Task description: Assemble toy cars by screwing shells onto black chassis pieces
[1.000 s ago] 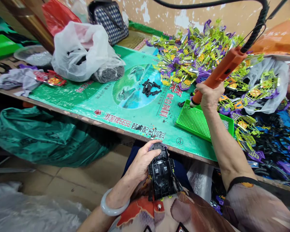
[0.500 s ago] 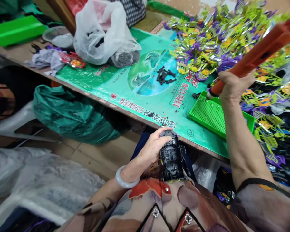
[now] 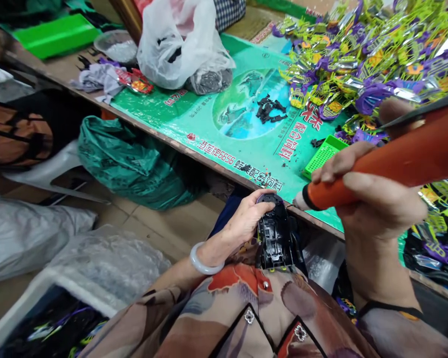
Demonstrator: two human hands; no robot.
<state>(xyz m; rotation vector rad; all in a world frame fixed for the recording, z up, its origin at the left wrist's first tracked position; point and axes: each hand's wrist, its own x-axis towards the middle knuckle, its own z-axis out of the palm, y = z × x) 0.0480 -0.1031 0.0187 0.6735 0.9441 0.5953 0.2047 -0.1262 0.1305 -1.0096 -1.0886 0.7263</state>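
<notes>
My left hand [image 3: 248, 219] is closed around the end of a black plastic toy car body [image 3: 275, 236], held against my front below the table edge, its moulded underside facing up. In my right hand [image 3: 377, 199] is an orange electric screwdriver [image 3: 395, 166], fingers wrapped round its barrel. The tool's pale tip points left at the car body and stands a little apart from it. Behind that hand, a green perforated tray [image 3: 323, 155] is partly hidden on the table.
A large heap of yellow-green and purple plastic parts [image 3: 343, 64] covers the table's right side. Small black pieces [image 3: 271, 109] lie mid-table, near a white plastic bag [image 3: 182, 44]. A green tray [image 3: 56, 36] stands far left. Below are a green sack [image 3: 127, 164] and a crate [image 3: 33, 303] of parts.
My right hand has brought the screwdriver from over the green perforated tray down and nearer to the car body. My left hand keeps its hold. The whole view has shifted slightly.
</notes>
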